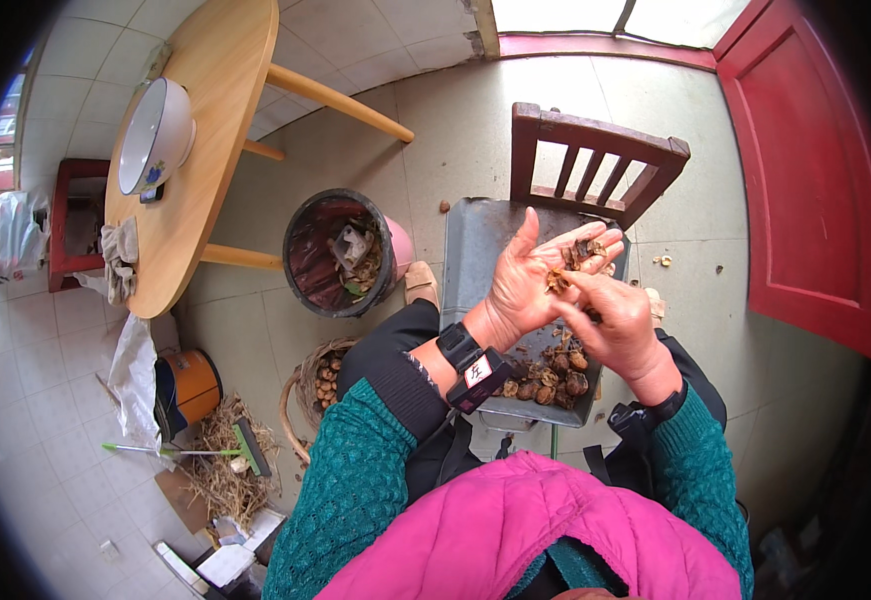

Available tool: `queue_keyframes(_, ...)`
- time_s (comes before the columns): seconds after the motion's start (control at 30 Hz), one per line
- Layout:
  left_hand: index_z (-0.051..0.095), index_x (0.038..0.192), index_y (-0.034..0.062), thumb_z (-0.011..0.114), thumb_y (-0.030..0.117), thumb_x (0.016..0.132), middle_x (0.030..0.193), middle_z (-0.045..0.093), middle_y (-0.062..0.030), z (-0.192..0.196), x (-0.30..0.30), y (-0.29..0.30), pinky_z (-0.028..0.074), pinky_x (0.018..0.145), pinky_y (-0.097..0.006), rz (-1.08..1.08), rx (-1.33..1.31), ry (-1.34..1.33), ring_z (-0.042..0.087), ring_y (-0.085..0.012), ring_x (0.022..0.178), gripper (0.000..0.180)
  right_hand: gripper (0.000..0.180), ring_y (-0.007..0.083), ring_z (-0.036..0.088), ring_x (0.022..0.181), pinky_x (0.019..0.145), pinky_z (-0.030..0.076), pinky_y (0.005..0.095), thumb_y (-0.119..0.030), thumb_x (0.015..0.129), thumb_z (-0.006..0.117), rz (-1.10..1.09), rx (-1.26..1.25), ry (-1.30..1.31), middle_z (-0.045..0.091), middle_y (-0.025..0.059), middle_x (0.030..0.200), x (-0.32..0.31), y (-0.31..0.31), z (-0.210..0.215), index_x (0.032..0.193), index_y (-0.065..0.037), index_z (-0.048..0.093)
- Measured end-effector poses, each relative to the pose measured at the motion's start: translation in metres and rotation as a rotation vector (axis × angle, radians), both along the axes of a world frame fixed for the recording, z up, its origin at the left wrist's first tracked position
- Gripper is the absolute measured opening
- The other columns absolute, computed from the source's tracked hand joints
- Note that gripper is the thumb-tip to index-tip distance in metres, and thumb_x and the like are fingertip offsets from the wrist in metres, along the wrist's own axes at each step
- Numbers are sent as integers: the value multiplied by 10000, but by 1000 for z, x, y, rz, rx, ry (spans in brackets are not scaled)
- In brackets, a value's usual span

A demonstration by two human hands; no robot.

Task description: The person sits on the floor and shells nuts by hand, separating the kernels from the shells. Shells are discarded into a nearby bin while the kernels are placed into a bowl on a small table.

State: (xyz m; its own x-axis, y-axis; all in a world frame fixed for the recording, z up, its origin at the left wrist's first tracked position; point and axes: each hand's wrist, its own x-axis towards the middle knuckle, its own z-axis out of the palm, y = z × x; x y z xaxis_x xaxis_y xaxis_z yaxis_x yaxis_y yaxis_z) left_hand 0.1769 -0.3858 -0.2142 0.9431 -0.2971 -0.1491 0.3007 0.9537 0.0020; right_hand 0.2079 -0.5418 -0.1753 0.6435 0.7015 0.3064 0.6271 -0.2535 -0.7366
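Observation:
My left hand (533, 278) is held palm up with fingers spread, and brown nut shell pieces (583, 252) lie on its fingers. My right hand (610, 318) is beside it, fingertips pinching a small brown bit (558, 280) over the left palm. Both hands hover above a grey metal tray (475, 250) resting on a wooden chair (595, 160). Several dark brown nuts (550, 385) lie heaped at the tray's near end. Each wrist wears a black band with a small device.
A black bin (327, 255) with scraps stands left of the tray. A wicker basket of nuts (323, 380) sits by my left knee. A round wooden table (200, 130) holds a white bowl (155, 135). A red door (805, 180) is at right. Straw and a green broom (225, 455) lie on the tiled floor.

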Motion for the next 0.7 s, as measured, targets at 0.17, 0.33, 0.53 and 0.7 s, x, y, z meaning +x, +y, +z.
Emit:
queue_keyframes(0.17, 284, 1483, -108, 503, 694, 913, 1548, 286, -315, -2, 0, -1, 216, 1222, -506, 0, -3, 10, 278, -395, 1469, 1008, 307, 274, 696, 681, 607, 546, 343, -46, 808, 766, -65, 52, -8, 690, 155, 799, -3, 4, -6, 1100, -10, 679)
queue_keyframes(0.33, 295, 1478, -110, 502, 695, 912, 1540, 303, -316, -1, 0, -1, 220, 1220, -506, 14, 0, -4, 286, -396, 1465, 1005, 216, 246, 694, 671, 617, 538, 313, 3, 827, 730, -104, 130, 251, 693, 155, 814, -4, 2, -4, 1041, 9, 704)
queue_keyframes(0.53, 314, 1472, -105, 469, 708, 921, 1528, 330, -315, -1, 0, -1, 248, 1207, -500, 15, 42, 24, 309, -391, 1458, 994, 280, 268, 707, 710, 639, 553, 335, -26, 811, 747, -27, 42, 175, 695, 154, 846, -9, 6, -4, 1082, -1, 682)
queue_keyframes(0.7, 334, 1464, -99, 461, 720, 917, 1519, 354, -306, -3, -3, -4, 272, 1194, -496, 8, 81, 35, 342, -384, 1443, 993, 291, 303, 703, 746, 648, 561, 353, -64, 795, 765, -36, -14, 54, 695, 156, 860, -10, 6, -8, 1066, -13, 673)
